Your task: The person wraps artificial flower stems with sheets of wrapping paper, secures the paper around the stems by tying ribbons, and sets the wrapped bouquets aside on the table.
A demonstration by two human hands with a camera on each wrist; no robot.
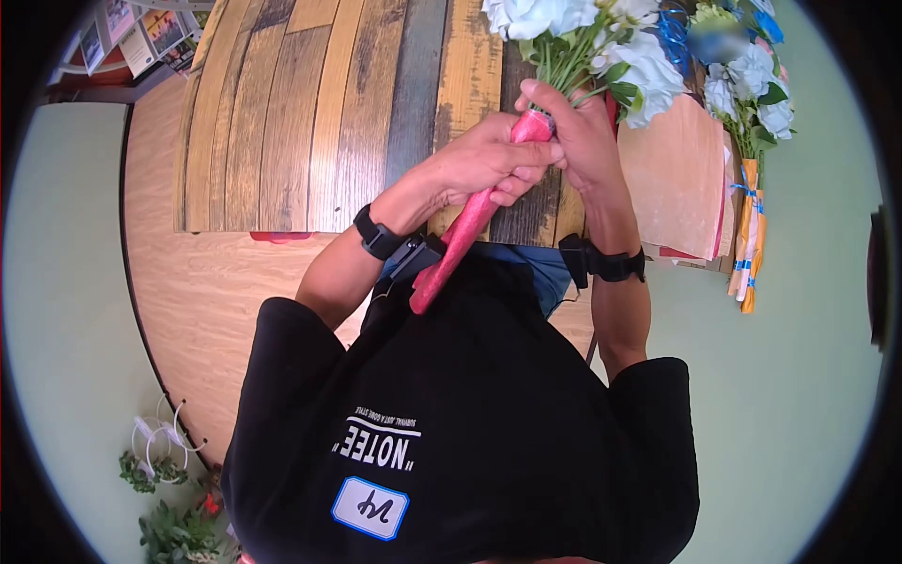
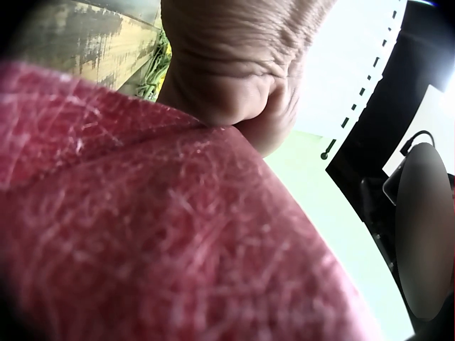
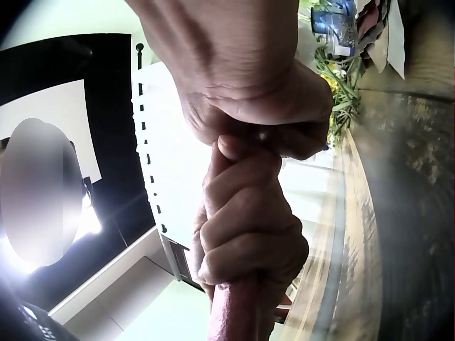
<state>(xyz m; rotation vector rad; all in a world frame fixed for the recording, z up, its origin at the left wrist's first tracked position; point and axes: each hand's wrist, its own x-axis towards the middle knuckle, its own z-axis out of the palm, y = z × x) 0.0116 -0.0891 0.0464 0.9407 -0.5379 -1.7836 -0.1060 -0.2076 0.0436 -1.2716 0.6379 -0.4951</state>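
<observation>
Left hand (image 1: pixel 489 162) curled round red wrap (image 1: pixel 458 237), angled inward; right hand (image 1: pixel 588 136) apparently gripping stems (image 1: pixel 560 71).

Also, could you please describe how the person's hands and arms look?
The left hand and right hand are ungloved. Loose black short sleeves cover the upper arms. Each wrist wears a black strap with a boxy black camera on the inner side.

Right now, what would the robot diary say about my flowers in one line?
left hand: grips pink wrap | right hand: holds stems | pale flowers: beyond hands
</observation>
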